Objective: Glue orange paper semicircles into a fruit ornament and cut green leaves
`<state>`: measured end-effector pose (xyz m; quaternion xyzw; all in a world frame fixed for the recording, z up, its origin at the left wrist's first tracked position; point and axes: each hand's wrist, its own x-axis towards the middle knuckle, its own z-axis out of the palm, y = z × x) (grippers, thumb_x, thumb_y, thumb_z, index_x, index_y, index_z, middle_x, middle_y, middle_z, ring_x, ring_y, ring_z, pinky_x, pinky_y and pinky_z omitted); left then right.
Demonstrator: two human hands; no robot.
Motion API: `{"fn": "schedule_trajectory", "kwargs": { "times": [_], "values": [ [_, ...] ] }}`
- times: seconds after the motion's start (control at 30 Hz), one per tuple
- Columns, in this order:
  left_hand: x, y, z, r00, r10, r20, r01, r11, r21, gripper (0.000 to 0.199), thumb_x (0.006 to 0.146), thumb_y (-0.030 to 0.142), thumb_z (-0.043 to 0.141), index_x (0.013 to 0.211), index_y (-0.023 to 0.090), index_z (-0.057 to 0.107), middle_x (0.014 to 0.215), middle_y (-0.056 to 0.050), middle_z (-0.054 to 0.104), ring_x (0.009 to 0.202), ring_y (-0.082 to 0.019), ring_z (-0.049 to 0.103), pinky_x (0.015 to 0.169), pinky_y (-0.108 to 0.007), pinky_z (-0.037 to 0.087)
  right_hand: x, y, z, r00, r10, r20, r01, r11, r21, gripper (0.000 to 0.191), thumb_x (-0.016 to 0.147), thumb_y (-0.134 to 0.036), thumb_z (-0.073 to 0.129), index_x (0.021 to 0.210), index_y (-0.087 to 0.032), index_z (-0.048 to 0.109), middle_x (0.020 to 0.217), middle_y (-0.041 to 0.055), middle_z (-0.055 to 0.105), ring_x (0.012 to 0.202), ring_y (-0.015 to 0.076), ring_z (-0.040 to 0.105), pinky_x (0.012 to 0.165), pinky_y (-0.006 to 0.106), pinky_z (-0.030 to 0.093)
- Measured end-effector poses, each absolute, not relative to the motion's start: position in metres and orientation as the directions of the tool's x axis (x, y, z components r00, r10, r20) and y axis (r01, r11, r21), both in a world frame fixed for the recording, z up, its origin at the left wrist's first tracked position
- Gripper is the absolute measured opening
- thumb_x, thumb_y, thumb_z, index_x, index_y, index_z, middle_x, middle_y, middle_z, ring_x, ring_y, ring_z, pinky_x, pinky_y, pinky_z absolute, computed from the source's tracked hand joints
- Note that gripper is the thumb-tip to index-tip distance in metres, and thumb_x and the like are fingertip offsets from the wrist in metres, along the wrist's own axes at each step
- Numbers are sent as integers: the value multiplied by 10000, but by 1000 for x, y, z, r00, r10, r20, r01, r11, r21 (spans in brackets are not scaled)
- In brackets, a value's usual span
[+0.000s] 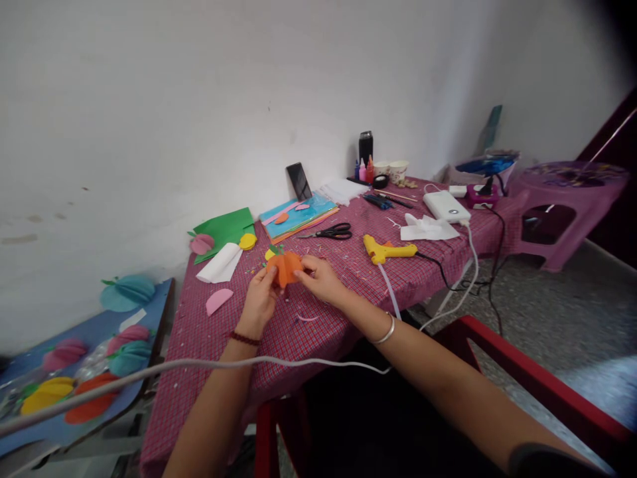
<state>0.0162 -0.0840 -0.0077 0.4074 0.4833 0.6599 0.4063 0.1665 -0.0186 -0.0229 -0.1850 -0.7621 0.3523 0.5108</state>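
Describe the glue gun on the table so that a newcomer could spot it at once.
Find the table with the checked tablecloth, then the black-handled scissors on it. To their right lies the glue gun, a black cord trailing from its handle. It is the only yellow tool; the other yellow pieces are paper cutouts.

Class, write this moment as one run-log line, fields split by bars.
left hand: holding orange paper pumpkin | right hand: gripping its other side | glue gun: lying on table | scissors: lying beyond pumpkin
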Motion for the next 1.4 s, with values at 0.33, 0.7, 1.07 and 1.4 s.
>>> {"fn": "schedule_trajectory", "kwargs": {
  "times": [0.33,0.7,1.07,1.4],
  "values": [
    [17,-89,-1,-292,944,153,-320,-247,915,345,529,207,871,823,211,692,767,31,690,637,-84,605,584,-190,481,170,-29,-22,-313,450,836,-186,835,-518,162,846,-103,527,922,-218,609,1041,75,591,1005,198,563,886,367,467],
    [18,-88,-3,-295,937,188,-301,-278,912,419,447,281,925,817,225,737,836,16,736,721,-105,650,703,-217,524,169,-28,-23,-272,456,848,-188,839,-511,218,821,-55,512,909,-221,622,1049,67,595,1027,199,569,907,384,479],
    [16,-88,-4,-278,941,195,-307,-279,910,436,464,301,921,857,236,745,874,-5,742,753,-132,665,721,-241,537,169,-30,-21,-282,452,846,-201,835,-513,221,803,-47,529,912,-221,610,1053,71,598,1028,200,578,900,377,486],
    [14,-89,2,-305,929,211,-293,-303,907,412,482,346,912,836,228,739,902,-3,733,791,-131,656,720,-238,526,176,-38,-12,-421,427,800,-349,738,-577,301,878,-450,579,1030,-191,603,1099,111,579,994,225,564,824,376,504]
  ]
}}
